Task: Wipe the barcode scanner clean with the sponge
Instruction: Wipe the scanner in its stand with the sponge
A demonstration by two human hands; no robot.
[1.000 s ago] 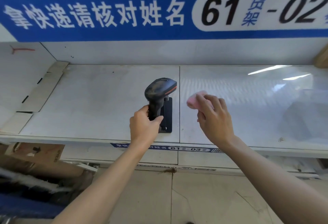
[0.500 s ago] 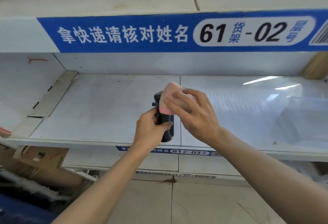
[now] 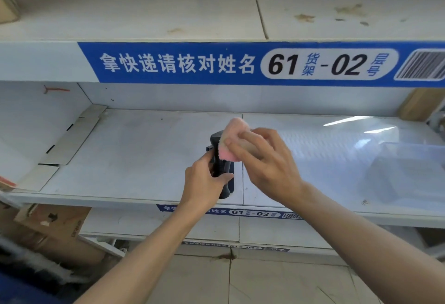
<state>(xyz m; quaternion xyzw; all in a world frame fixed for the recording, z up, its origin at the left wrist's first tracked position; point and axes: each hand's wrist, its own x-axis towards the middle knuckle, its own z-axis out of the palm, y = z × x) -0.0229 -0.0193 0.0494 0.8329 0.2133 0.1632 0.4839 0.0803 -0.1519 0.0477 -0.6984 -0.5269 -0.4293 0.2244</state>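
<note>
Both hands are working: the left hand [image 3: 204, 180] is gripping the barcode scanner [image 3: 222, 171] handle for steadiness, while the right hand [image 3: 262, 161] is pinching the pink sponge [image 3: 232, 143] against its head.

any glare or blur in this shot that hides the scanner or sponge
Head view: bright glare streaks lie on the glossy shelf at right, clear of the work; the sponge and right hand look slightly soft; wide-angle bending curves the shelf edges; the scanner is mostly covered by both hands.
</note>
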